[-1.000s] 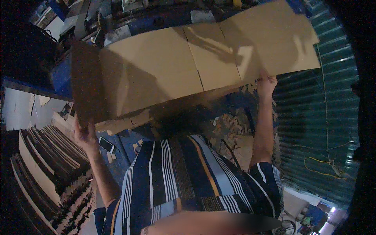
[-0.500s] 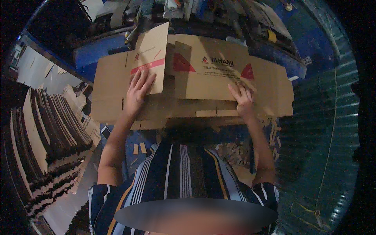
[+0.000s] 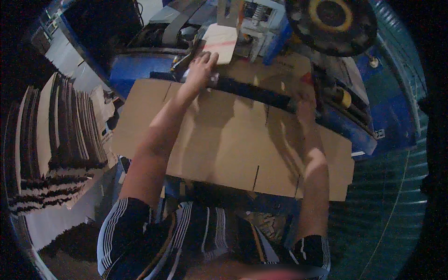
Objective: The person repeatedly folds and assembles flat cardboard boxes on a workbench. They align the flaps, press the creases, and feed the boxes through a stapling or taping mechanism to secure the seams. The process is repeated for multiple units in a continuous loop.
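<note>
My left hand (image 3: 201,71) grips the near edge of a raised flap with a red stripe, part of a folded cardboard box blank (image 3: 223,41). This flap stands beside the upright metal head of a machine (image 3: 255,32). The blank's brown panel stretches right, into the shadow under the machine. My right hand (image 3: 304,99) lies at the near right part of that panel, by a red printed mark; its fingers are dim and smeared. Below both forearms, a wide flat cardboard sheet (image 3: 219,144) with slots cut in its edges rests on the worktable.
A black wheel (image 3: 308,35) with a yellowish ring hangs at the upper right. Stacked cardboard sheets (image 3: 74,126) stand on the left. The machine's blue frame (image 3: 144,70) runs along the far side; a green corrugated wall (image 3: 387,200) is on the right. Scraps (image 3: 266,224) lie below the table.
Both hands have moved forward, carrying the printed blank away from me to the machine head. More of the flat sheet underneath shows now. My view has tilted, bringing the wheel into sight.
</note>
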Tool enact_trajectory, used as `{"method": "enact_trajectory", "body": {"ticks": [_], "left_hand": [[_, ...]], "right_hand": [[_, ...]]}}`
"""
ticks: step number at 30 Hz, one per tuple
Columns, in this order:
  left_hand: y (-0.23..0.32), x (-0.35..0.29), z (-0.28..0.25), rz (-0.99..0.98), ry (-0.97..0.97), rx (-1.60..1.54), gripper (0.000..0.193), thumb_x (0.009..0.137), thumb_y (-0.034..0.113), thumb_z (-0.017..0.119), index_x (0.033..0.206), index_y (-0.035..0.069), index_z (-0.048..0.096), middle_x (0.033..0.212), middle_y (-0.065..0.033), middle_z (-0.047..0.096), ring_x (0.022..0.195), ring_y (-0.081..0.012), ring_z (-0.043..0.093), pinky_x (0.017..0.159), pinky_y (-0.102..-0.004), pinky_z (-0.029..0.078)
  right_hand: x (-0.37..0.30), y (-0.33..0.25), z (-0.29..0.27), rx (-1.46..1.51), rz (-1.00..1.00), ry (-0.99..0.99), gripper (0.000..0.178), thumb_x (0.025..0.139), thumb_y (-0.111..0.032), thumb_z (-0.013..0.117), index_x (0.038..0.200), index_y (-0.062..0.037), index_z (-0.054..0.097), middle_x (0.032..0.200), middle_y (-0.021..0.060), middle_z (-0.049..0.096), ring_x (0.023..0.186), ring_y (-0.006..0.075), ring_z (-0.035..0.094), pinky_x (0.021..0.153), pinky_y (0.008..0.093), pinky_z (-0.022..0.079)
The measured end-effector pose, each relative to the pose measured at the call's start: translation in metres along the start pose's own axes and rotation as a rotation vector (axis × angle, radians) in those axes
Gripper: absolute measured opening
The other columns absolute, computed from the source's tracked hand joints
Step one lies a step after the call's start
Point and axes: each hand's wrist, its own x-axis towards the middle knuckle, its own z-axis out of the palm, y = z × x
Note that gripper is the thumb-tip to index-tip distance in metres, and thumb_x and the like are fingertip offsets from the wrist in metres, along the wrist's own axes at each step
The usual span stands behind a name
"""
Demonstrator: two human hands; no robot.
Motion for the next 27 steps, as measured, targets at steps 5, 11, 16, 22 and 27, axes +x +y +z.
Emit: {"method": "enact_trajectory", "body": {"ticks": [5,11,16,22,27], "left_hand": [[-0.008,-0.060,-0.027,0.020,-0.062,-0.216,0.052,0.080,0.014,0.061,0.130,0.007,0.048,0.131,-0.0135,0.050,0.118,-0.0326,0.049,0.098,-0.0355,0.042],[-0.094,-0.259,-0.150,-0.615,-0.204,0.549,0.050,0.085,0.036,0.058,0.121,0.001,0.053,0.130,-0.0246,0.047,0.111,-0.0377,0.053,0.090,-0.0413,0.045],[-0.104,-0.301,-0.179,-0.841,-0.270,0.022,0.057,0.078,0.040,0.067,0.114,-0.003,0.055,0.117,-0.0242,0.051,0.105,-0.0396,0.052,0.086,-0.0441,0.045],[-0.088,-0.293,-0.193,-0.793,-0.176,0.239,0.059,0.069,0.038,0.076,0.104,-0.004,0.054,0.108,-0.0205,0.052,0.097,-0.0349,0.054,0.078,-0.0433,0.047],[-0.067,-0.274,-0.218,-0.772,-0.142,0.189,0.068,0.065,0.034,0.079,0.114,-0.003,0.047,0.107,-0.0173,0.053,0.096,-0.0348,0.055,0.077,-0.0417,0.048]], "right_hand": [[-0.066,0.005,-0.031,0.101,0.169,-0.016,0.043,0.082,-0.009,0.055,0.125,-0.0100,0.054,0.126,0.0196,0.051,0.115,0.0354,0.049,0.097,0.0437,0.040],[-0.241,-0.001,-0.045,0.107,0.519,-0.092,0.046,0.091,-0.032,0.051,0.129,-0.0053,0.050,0.133,0.0200,0.047,0.121,0.0365,0.045,0.102,0.0431,0.035],[-0.303,-0.010,-0.046,-0.086,0.505,-0.134,0.047,0.090,-0.036,0.053,0.125,-0.0039,0.053,0.128,0.0192,0.051,0.118,0.0339,0.048,0.100,0.0449,0.037],[-0.345,0.012,-0.056,-0.003,0.954,0.142,0.055,0.083,-0.042,0.062,0.119,-0.0011,0.055,0.122,0.0157,0.055,0.112,0.0283,0.052,0.092,0.0405,0.043],[-0.390,0.002,-0.047,0.809,1.385,0.390,0.062,0.076,-0.045,0.070,0.114,0.0028,0.057,0.116,0.0129,0.059,0.105,0.0229,0.055,0.084,0.0367,0.047]]}}
